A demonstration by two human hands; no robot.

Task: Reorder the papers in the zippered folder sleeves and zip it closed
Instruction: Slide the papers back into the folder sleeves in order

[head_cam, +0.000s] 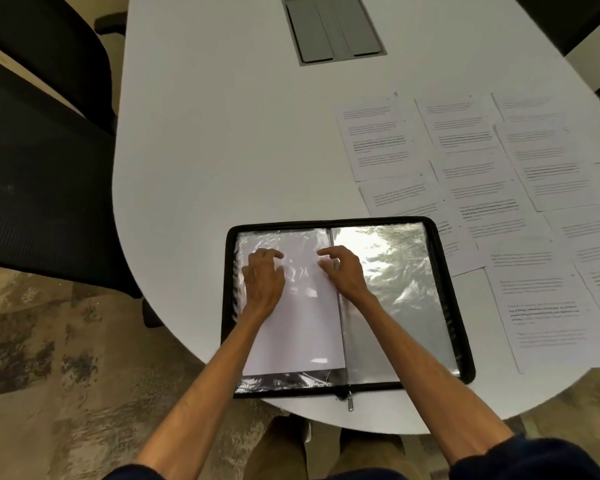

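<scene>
Folder (399,306) lies open — left hand (262,275) and right hand (343,271) rest atop its left sleeve (284,380) (fingers (271,253) curled; grip unclear).

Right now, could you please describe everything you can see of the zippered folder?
The zippered folder lies open and flat at the near edge of the table. Its black fabric-like rim carries a zipper; the metal pull hangs at the near middle. Inside are shiny clear plastic sleeves: a white sheet lies on the left side, the right sleeve looks empty. The left hand and the right hand rest with bent fingers on the left side.
</scene>
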